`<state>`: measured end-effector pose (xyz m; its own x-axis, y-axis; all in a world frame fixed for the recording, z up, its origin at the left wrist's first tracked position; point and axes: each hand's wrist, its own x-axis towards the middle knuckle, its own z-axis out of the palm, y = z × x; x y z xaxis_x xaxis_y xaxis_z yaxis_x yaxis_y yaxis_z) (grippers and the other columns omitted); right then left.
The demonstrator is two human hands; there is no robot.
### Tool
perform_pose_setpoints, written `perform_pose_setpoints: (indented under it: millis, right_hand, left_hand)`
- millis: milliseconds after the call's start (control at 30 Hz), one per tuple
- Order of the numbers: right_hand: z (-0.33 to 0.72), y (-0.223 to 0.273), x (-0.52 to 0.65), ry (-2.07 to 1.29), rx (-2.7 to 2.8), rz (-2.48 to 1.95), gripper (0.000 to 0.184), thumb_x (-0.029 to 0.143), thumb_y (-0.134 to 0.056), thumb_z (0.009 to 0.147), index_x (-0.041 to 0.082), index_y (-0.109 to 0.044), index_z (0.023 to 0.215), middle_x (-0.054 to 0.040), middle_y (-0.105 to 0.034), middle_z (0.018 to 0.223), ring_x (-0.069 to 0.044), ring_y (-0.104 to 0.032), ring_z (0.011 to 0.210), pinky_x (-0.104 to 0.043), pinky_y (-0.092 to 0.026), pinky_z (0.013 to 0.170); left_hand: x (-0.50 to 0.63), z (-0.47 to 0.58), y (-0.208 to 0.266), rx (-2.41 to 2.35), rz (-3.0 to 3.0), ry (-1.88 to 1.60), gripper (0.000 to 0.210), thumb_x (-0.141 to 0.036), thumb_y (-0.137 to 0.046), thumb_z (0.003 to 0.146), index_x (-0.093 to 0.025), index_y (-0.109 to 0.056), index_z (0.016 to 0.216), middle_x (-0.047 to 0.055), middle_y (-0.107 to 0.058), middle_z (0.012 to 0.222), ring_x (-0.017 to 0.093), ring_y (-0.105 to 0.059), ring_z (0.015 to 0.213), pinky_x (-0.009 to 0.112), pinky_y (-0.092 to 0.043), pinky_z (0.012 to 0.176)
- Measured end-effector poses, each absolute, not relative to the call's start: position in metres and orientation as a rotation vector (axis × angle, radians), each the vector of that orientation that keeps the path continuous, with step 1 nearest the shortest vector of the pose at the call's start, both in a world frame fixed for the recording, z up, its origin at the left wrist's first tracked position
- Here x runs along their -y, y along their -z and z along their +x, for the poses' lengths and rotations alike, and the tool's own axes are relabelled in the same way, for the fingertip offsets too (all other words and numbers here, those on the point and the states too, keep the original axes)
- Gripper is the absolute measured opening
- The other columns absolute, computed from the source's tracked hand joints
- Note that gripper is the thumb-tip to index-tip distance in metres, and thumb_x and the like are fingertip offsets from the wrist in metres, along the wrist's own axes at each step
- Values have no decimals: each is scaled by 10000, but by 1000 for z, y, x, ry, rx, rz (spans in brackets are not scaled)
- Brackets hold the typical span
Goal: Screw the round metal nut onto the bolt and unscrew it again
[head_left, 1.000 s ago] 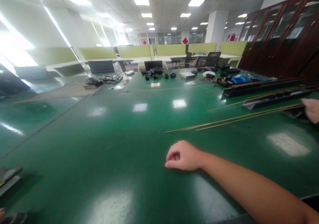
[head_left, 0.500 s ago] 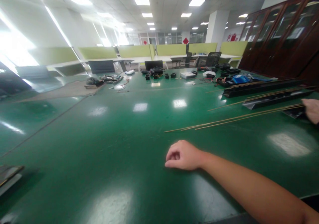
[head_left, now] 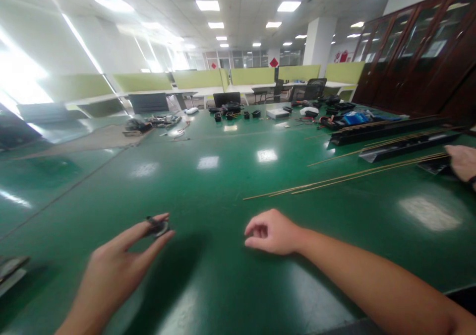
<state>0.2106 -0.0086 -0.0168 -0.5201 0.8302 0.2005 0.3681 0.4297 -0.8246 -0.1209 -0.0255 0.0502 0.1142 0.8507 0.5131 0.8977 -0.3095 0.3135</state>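
Note:
My left hand [head_left: 115, 260] hangs over the green table [head_left: 208, 285] at the lower left. Its thumb and fingers pinch a small black part with a pale curved edge [head_left: 159, 230]; blur hides its exact kind. My right hand [head_left: 273, 233] rests on the table to the right of it, fingers loosely curled with a gap before the thumb, and nothing shows in it. Thin brass-coloured rods [head_left: 312, 185] lie just beyond my right hand, apart from it.
At the right edge, another person's hand [head_left: 463, 161] is by a black channel piece. More black channels [head_left: 409, 146] with rods lie behind it. A blue item [head_left: 355, 117] sits among clutter at the far right. A flat stack [head_left: 13, 270] is at the left edge.
My left hand has come into view from the lower left, with the small black part between its fingers. My right hand stays in place, with its thumb and fingers slightly further apart.

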Motion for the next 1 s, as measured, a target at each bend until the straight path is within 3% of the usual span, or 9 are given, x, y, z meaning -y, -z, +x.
perform_pose_setpoints:
  millis: [100, 233, 367, 567, 733, 1000]
  right_hand:
    - [210, 19, 7, -995, 1931, -1068, 193, 294, -692, 803, 157, -682, 938, 10, -636, 674, -100, -550, 570, -205, -431, 568]
    - [211, 21, 3, -924, 1839, -1106, 142, 220, -670, 787, 170, -613, 908, 16, -628, 711, -108, -558, 610, -211, -438, 597]
    - [211, 24, 1, -869, 1859, -1103, 109, 191, -658, 773, 172, -584, 852, 1, -635, 758, -124, -567, 657, -217, -435, 608]
    - [210, 30, 0, -949, 1876, -1094, 144, 139, -630, 773, 171, -620, 913, -3, -665, 785, -122, -583, 649, -209, -432, 592]
    - [210, 30, 2, -953, 1887, -1087, 206, 131, -621, 784, 179, -643, 982, -3, -678, 805, -124, -593, 660, -209, -438, 598]
    - [210, 29, 2, -979, 1903, -1077, 122, 114, -601, 798, 175, -613, 903, -5, -678, 806, -120, -597, 663, -205, -432, 590]
  left_hand:
    - [7, -63, -49, 1527, -2668, 963, 410, -534, -662, 824, -245, -707, 1111, 33, -730, 1095, 224, -702, 975, 340, -571, 933]
    - [-4, 5, -45, 1314, -2994, 1001, 269, -310, -689, 835, -255, -709, 1097, 25, -727, 1094, 192, -697, 978, 298, -569, 919]
    - [-5, 29, -22, 1408, -3066, 1199, 383, -170, -699, 791, -255, -668, 1163, 26, -709, 1139, 195, -678, 1031, 330, -540, 979]
    - [-1, 27, 1, 1673, -3151, 1614, 257, -184, -693, 803, -216, -649, 1054, 28, -717, 1079, 162, -691, 962, 277, -562, 900]
    - [-2, 26, 2, 1722, -3219, 1551, 232, -187, -679, 817, -212, -626, 1041, 47, -695, 1159, 171, -674, 1032, 292, -540, 928]
    - [-3, 23, -1, 1500, -3206, 1437, 143, -179, -655, 846, -209, -646, 985, 52, -698, 1136, 161, -666, 1038, 253, -530, 897]
